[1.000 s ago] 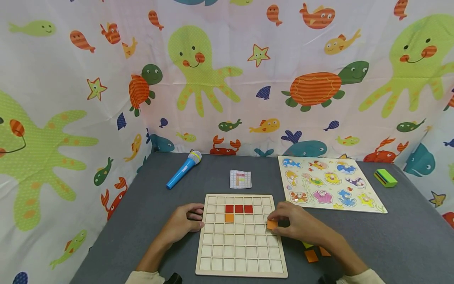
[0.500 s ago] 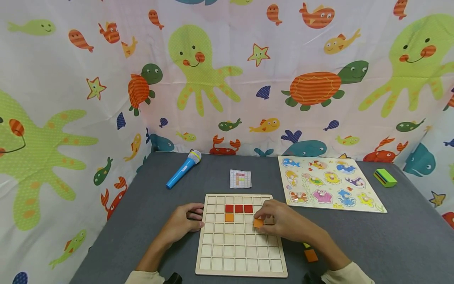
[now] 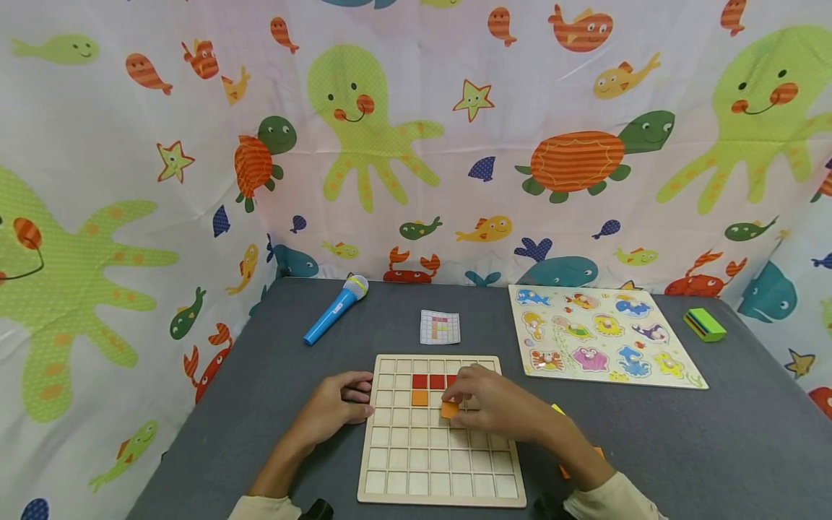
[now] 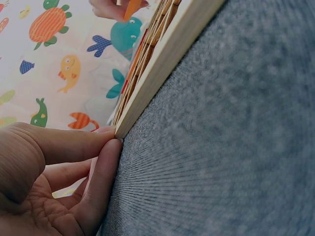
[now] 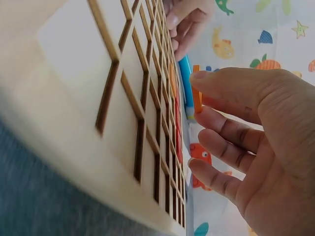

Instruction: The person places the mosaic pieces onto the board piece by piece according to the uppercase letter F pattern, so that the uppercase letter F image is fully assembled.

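A wooden grid board (image 3: 419, 458) lies on the table, with several red square tiles (image 3: 429, 381) in one row and an orange tile (image 3: 419, 398) in the row below. My left hand (image 3: 333, 408) holds the board's left edge; in the left wrist view, the thumb and a finger (image 4: 109, 152) pinch that edge. Over the board, my right hand (image 3: 497, 404) pinches another orange square tile (image 3: 449, 410) between thumb and fingers. The right wrist view has this tile (image 5: 197, 88) on edge, apart from the board. My right hand covers part of the red row.
Behind the board lies a small printed grid card (image 3: 440, 327). A blue toy microphone (image 3: 336, 310) is at the back left. A sea-animal puzzle board (image 3: 607, 336) and a green striped block (image 3: 705, 325) sit at the right. Loose orange tiles (image 3: 564, 471) are partly hidden beside my right forearm.
My right hand has moved left with its orange tile, from the board's right edge to over the grid near the red row. My left hand has stayed at the left edge.
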Demonstrator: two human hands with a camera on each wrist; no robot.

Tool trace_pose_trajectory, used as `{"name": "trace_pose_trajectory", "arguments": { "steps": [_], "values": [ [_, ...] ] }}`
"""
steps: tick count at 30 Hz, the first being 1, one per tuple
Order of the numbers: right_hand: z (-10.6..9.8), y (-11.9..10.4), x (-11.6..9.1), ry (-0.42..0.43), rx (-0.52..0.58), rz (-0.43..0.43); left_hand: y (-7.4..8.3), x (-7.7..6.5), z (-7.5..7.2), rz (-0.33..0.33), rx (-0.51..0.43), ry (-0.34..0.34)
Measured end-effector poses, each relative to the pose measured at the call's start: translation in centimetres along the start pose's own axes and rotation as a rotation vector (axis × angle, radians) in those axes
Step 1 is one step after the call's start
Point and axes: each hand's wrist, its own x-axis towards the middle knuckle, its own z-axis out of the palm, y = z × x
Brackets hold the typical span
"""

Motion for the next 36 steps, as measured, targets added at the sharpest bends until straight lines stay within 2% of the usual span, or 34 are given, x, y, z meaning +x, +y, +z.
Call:
{"name": "trace_pose_trajectory", "arguments": {
  "steps": [5, 12, 20, 36],
  "values": [
    [0.4, -0.7, 0.7, -0.026, -0.012, 0.011, 0.1, -0.1, -0.1, -0.003, -0.001, -0.002],
    [0.8, -1.6, 1.5, -0.026, -0.014, -0.018, 0.0, 0.0, -0.1, -0.012, 0.005, 0.004],
    [1.5, -2.2, 2.6, -0.058, -0.046, 0.023, -0.1, 0.1, 0.0, -0.015, 0.010, 0.010],
    [1.8, -2.9, 3.4, -0.054, -0.084, 0.011, -0.1, 0.2, 0.0, -0.023, -0.007, 0.004]
  ]
}}
